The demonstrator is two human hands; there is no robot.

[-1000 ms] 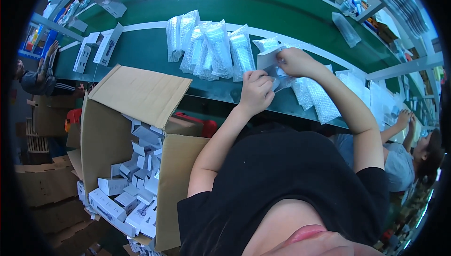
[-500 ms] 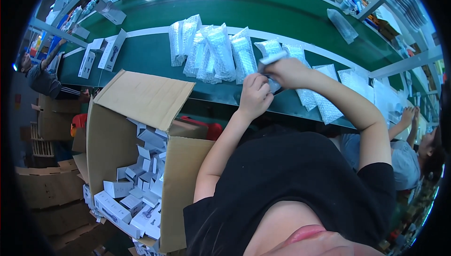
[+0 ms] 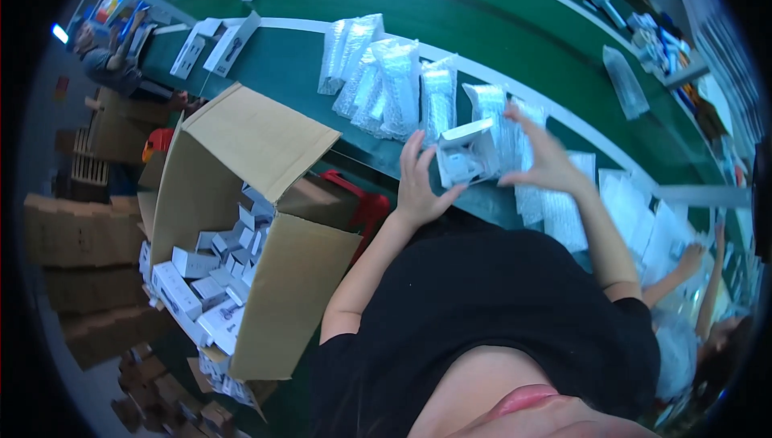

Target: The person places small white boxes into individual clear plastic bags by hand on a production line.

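A small white box (image 3: 464, 162) stands with its lid up at the near edge of the green bench, something pale inside it that I cannot make out. Beside its left wall is my left hand (image 3: 420, 190), fingers spread and the thumb close to the box's lower corner; whether it touches is unclear. My right hand (image 3: 555, 163) hovers right of the box, thumb and fingers wide apart, holding nothing. Behind the box lie several bubble-wrap pouches (image 3: 399, 88) with pale things in them, and more pouches (image 3: 564, 217) continue to the right, below my right hand.
Left of me, a large cardboard carton (image 3: 310, 293) with raised flaps holds many small white boxes (image 3: 178, 292). Two white boxes (image 3: 233, 45) stand at the bench's far left. One pouch (image 3: 626, 84) lies on the green belt (image 3: 515, 28). Other people work at both sides.
My hands, earlier close together over a white item, have moved apart and opened. The white box now shows with its lid up between them. The whole view has shifted slightly.
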